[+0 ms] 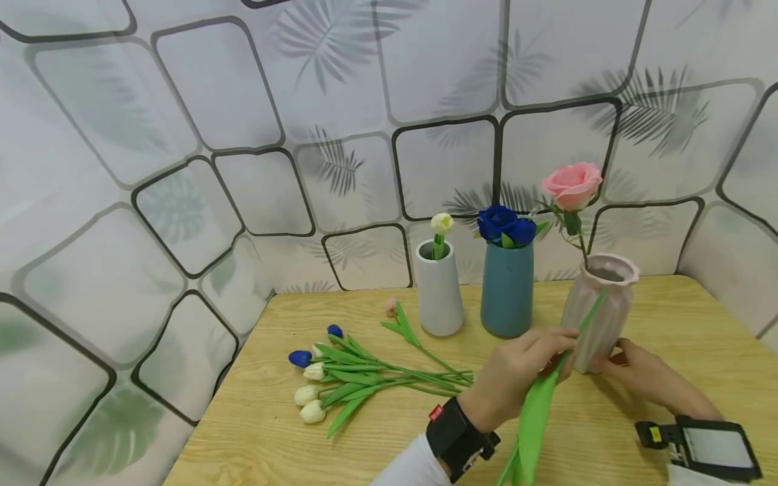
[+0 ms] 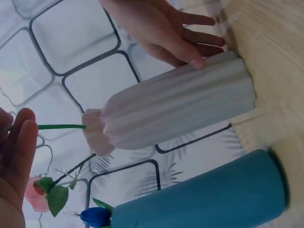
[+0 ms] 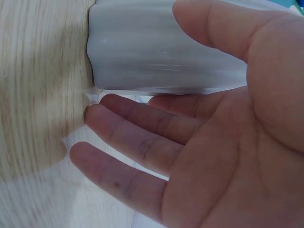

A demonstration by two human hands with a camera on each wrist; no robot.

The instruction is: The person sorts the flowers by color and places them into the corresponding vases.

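A pale pink fluted vase (image 1: 603, 310) stands on the table with a single pink rose (image 1: 573, 185) in its mouth. My left hand (image 1: 519, 374) pinches a green flower stem with a long leaf (image 1: 537, 418). The stem's end (image 2: 61, 127) is at the vase's rim in the left wrist view; whether it is inside cannot be told. That flower's head is out of view. My right hand (image 1: 653, 378) is at the vase's lower right side, its thumb (image 3: 209, 23) against the wall and its other fingers extended beside it.
A white vase (image 1: 440, 297) holds a cream tulip (image 1: 442, 224). A blue vase (image 1: 507, 290) beside it holds blue roses (image 1: 506, 226). White and blue tulips (image 1: 346, 381) lie bunched at left on the wooden table (image 1: 255, 432), near a pink tulip (image 1: 391, 308). Patterned cloth (image 1: 352, 182) hangs behind.
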